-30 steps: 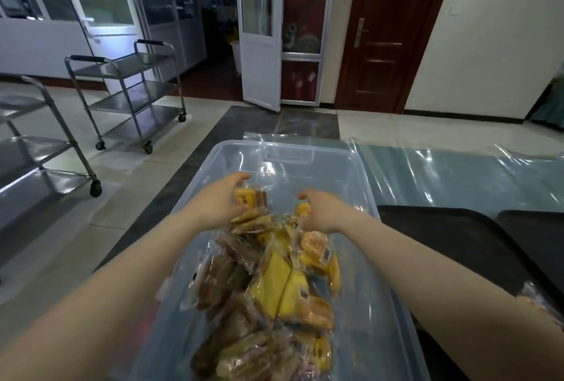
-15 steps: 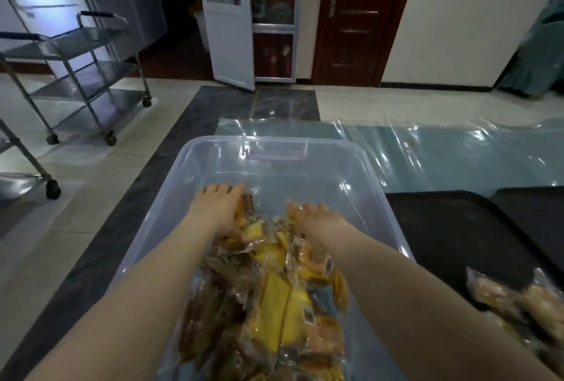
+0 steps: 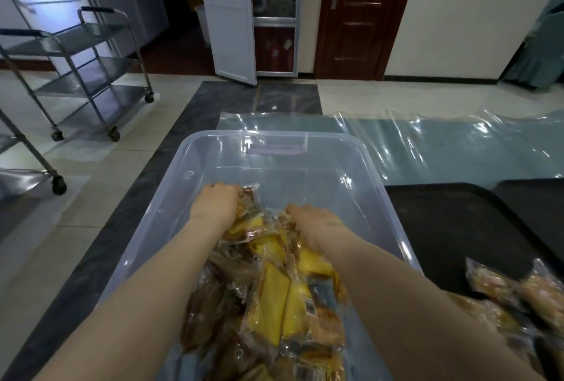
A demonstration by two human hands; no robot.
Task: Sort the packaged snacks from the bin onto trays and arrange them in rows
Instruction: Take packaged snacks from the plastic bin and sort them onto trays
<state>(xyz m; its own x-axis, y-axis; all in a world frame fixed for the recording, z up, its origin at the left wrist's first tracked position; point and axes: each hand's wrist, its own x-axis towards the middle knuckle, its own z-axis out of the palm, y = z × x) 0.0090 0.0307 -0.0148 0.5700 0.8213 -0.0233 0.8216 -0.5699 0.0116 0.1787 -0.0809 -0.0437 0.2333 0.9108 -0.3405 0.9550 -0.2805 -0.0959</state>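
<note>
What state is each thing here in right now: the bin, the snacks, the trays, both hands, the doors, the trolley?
Clear plastic bin: lidless, far half bare, near half heaped.
Pile of packaged snacks: jumbled, unsorted in the bin.
Left hand: fingers curled, grip on a packet at the pile's far edge.
Right hand: fingers curled into the pile.
Black tray: mostly bare, a few packets at its near end.
White glazed door: open.
Brown wooden door: closed.
Steel trolley: shelves bare.

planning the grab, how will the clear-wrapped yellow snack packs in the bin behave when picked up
The clear-wrapped yellow snack packs look light and slightly floppy, since the film crinkles. The glossy wrap is probably slippery, so a pinch may slide. Piled loosely in the clear plastic bin, neighbours will likely shift.
</note>
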